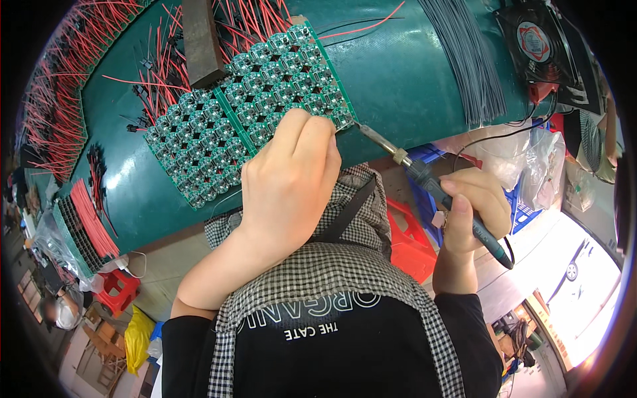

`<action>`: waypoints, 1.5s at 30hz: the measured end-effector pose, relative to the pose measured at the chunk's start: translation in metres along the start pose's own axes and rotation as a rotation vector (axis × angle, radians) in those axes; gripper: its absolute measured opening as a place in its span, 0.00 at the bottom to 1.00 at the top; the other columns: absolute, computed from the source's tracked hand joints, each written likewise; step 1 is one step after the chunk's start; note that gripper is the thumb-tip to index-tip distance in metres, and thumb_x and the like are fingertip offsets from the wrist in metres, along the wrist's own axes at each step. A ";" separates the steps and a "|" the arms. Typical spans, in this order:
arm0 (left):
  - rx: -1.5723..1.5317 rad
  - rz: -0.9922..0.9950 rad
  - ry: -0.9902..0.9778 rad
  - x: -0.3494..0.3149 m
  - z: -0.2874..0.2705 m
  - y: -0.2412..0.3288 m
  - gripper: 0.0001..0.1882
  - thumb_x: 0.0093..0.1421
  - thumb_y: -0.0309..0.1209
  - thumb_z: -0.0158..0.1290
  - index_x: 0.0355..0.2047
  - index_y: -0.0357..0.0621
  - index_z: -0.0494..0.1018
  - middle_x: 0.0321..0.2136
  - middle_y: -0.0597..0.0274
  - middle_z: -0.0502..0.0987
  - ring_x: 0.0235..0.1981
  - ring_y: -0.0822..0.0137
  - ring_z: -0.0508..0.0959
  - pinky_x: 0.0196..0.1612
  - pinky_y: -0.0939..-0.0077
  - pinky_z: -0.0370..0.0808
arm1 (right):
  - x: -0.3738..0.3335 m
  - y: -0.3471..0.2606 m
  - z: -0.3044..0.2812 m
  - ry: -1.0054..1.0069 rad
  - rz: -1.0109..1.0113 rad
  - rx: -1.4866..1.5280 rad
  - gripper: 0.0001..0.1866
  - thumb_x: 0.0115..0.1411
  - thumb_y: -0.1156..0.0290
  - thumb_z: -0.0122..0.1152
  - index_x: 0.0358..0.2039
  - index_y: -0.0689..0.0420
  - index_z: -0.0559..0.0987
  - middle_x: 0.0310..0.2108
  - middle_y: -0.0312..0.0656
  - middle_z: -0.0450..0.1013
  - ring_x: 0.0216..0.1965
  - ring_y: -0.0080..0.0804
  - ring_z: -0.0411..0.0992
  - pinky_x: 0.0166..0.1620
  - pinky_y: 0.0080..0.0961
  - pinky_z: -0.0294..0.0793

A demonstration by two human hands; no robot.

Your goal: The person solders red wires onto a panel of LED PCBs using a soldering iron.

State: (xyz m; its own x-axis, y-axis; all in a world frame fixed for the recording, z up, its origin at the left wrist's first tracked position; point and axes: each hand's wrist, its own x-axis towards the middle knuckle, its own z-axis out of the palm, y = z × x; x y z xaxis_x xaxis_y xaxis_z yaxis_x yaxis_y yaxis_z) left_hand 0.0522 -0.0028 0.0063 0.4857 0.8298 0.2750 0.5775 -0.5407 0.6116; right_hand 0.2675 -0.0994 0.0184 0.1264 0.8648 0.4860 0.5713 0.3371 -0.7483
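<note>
My right hand (476,202) grips a soldering iron (434,187) by its dark handle. The iron's tip reaches the near right corner of a green circuit board panel (233,121), which carries rows of small round boards with components. Over the panel's near edge, my left hand (292,174) is closed with its fingers bent down; whatever is between the fingertips is hidden. A dark metal bar (202,45) rests on the panel's far edge. Red and black wires (249,25) spread out behind the panel.
On the green tabletop (391,79) lies a bundle of grey wires (468,60), with a fan (534,43) at the far right. More boards with red wires (63,86) line the left. A red stool (410,247) and a blue crate (524,211) stand below the table edge.
</note>
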 end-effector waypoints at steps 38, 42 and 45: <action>-0.140 -0.160 0.014 -0.008 -0.023 0.001 0.08 0.54 0.19 0.58 0.34 0.41 0.74 0.27 0.61 0.77 0.21 0.68 0.78 0.22 0.77 0.73 | -0.022 -0.023 0.006 -0.149 -0.206 -0.317 0.13 0.44 0.78 0.71 0.33 0.60 0.82 0.32 0.44 0.75 0.26 0.36 0.77 0.26 0.24 0.78; -0.142 -0.265 0.017 -0.014 -0.033 -0.002 0.07 0.56 0.20 0.58 0.35 0.43 0.76 0.23 0.65 0.77 0.13 0.77 0.67 0.17 0.81 0.63 | -0.018 -0.021 -0.009 -0.007 0.057 -0.162 0.09 0.55 0.71 0.62 0.33 0.64 0.80 0.30 0.49 0.77 0.28 0.39 0.76 0.31 0.29 0.76; -0.180 -0.290 0.100 -0.018 -0.035 -0.010 0.07 0.56 0.20 0.59 0.35 0.43 0.77 0.22 0.68 0.75 0.12 0.81 0.60 0.17 0.83 0.56 | -0.009 -0.011 -0.012 0.083 0.153 -0.064 0.11 0.57 0.68 0.58 0.30 0.64 0.80 0.29 0.49 0.77 0.28 0.37 0.74 0.33 0.29 0.72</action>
State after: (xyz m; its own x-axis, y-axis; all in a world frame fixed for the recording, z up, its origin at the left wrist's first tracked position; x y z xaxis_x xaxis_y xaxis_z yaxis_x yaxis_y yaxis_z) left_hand 0.0147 -0.0079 0.0217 0.2464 0.9595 0.1363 0.5526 -0.2546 0.7936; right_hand 0.2698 -0.1151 0.0272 0.2808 0.8697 0.4058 0.5901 0.1770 -0.7877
